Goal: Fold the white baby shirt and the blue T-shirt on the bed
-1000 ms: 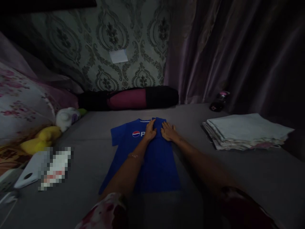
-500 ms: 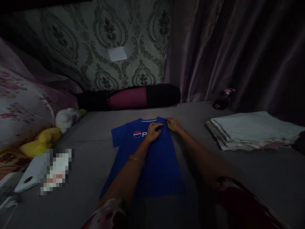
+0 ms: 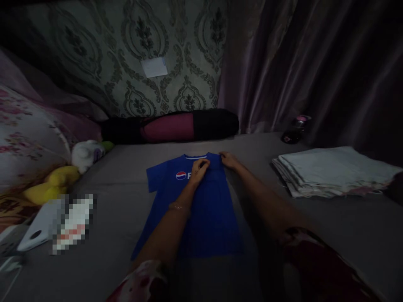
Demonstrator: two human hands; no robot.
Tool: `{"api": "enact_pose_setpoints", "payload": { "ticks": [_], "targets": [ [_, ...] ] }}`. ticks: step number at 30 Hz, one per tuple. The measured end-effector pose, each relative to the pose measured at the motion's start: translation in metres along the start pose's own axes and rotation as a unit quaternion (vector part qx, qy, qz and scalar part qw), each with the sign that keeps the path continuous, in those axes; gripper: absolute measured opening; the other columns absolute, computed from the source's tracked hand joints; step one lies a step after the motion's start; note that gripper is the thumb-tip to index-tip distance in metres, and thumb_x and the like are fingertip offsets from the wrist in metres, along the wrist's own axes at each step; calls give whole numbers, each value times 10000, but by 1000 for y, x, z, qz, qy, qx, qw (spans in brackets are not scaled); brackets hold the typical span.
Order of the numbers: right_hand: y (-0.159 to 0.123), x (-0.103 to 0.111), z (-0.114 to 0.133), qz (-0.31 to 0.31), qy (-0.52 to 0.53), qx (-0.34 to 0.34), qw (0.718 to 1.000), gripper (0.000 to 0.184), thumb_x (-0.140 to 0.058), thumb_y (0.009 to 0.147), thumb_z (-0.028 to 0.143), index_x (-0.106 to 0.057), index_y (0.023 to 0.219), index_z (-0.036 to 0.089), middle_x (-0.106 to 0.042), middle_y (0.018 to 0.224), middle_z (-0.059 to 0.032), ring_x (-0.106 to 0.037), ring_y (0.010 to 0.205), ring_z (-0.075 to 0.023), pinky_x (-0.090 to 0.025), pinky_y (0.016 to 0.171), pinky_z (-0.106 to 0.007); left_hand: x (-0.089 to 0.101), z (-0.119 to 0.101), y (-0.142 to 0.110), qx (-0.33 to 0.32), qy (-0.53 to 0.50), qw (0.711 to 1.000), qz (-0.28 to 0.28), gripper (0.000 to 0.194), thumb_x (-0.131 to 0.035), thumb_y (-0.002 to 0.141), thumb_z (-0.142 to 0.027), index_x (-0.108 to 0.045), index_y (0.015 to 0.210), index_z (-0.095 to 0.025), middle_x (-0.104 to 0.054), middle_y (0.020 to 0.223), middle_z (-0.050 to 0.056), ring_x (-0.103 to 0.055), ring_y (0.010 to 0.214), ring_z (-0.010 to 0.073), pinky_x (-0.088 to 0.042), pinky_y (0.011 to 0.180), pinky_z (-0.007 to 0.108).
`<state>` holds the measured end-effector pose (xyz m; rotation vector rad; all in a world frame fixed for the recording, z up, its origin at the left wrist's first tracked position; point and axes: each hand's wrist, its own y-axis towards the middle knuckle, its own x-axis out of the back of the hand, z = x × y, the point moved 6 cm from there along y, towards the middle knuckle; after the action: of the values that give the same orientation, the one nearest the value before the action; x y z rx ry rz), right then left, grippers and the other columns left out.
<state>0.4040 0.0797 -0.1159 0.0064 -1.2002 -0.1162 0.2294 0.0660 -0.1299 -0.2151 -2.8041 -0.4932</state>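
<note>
A blue T-shirt (image 3: 208,218) with a white-edged collar and a round red, white and blue logo is spread front up on the grey bed sheet. Its left sleeve sticks out flat, while no sleeve shows past the right side. My left hand (image 3: 199,170) rests on the chest just below the collar, partly covering the white lettering, with thumb and finger pinched on the cloth. At the right shoulder edge, my right hand (image 3: 229,160) is closed on the fabric; its fingertips are partly hidden.
On the right lies a stack of folded pale cloths (image 3: 336,172), with a dark bottle (image 3: 294,130) behind it. A long black and pink bag (image 3: 170,127) lines the wall. Soft toys (image 3: 86,155) and a white phone-like object (image 3: 39,226) lie at left.
My left hand has drawn slightly left and its fingers have come together in a pinch. My right hand stays at the shoulder, its fingers curled more. The shirt has barely moved.
</note>
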Motion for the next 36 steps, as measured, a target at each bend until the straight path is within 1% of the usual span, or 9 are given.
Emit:
{"api": "enact_pose_setpoints", "payload": {
  "ticks": [4,9,14,19,25,27,30,32,36],
  "targets": [
    [-15,-2,36,-43,-15,16,999,531,-230,983,287,-406,1448,98,-394,1517,-138,-321,1404,-248,-212,1152,-417,11,16,3,55,-23,996,-68,215,-480,851,-216,-633,1000,-193,-665,1044,40,-595,1025,186,-463,926,324],
    [-38,-29,70,8,-38,34,999,623,-163,998,416,-290,1503,75,-237,1589,-136,-137,1472,-265,-63,1177,-501,13,18,0,77,11,994,-79,284,-432,840,-161,-584,1075,-208,-627,1164,52,-522,1159,196,-414,1018,354],
    [-42,-38,69,9,-63,26,998,643,-167,989,425,-288,1510,68,-208,1594,-154,-116,1475,-280,-53,1169,-520,13,16,-2,84,16,994,-68,293,-440,829,-178,-582,1082,-225,-629,1132,46,-522,1137,216,-414,1021,398],
    [-41,-39,69,9,-69,19,997,649,-180,986,437,-297,1509,70,-243,1584,-152,-145,1468,-283,-76,1168,-516,10,19,0,86,5,994,-61,314,-456,809,-168,-589,1088,-221,-627,1140,48,-528,1134,206,-414,1015,379],
    [-38,-26,63,77,-2,18,997,630,-123,994,411,-214,1542,113,-162,1614,-99,-103,1485,-227,-85,1187,-481,14,11,-1,66,49,996,-21,332,-516,811,-193,-585,1135,-190,-622,1158,81,-540,1126,230,-422,999,386],
    [-47,-17,56,77,18,17,997,623,-131,990,385,-181,1550,118,-134,1620,-87,-100,1487,-215,-114,1191,-453,24,4,-13,31,123,992,2,342,-535,799,-188,-589,1137,-176,-614,1162,105,-532,1142,257,-400,1024,417],
    [-77,-9,49,56,-1,26,998,637,-175,976,374,-194,1543,85,-143,1617,-102,-82,1489,-224,-114,1194,-443,41,-1,-46,-3,242,967,75,354,-562,790,-211,-590,1142,-176,-612,1164,127,-533,1155,286,-380,1047,434],
    [-102,-12,49,60,-18,29,998,658,-155,976,400,-200,1538,60,-151,1612,-120,-88,1488,-237,-114,1192,-456,54,-4,-72,-6,292,949,118,385,-592,788,-249,-582,1168,-186,-588,1231,148,-521,1189,305,-380,1050,431],
    [-134,-26,53,58,-51,24,997,704,-143,983,452,-219,1524,9,-173,1599,-163,-123,1480,-269,-103,1187,-464,75,-15,-112,20,369,918,142,469,-578,823,-343,-548,1257,-165,-491,1390,202,-446,1290,376,-367,1048,498]
  ]
}}
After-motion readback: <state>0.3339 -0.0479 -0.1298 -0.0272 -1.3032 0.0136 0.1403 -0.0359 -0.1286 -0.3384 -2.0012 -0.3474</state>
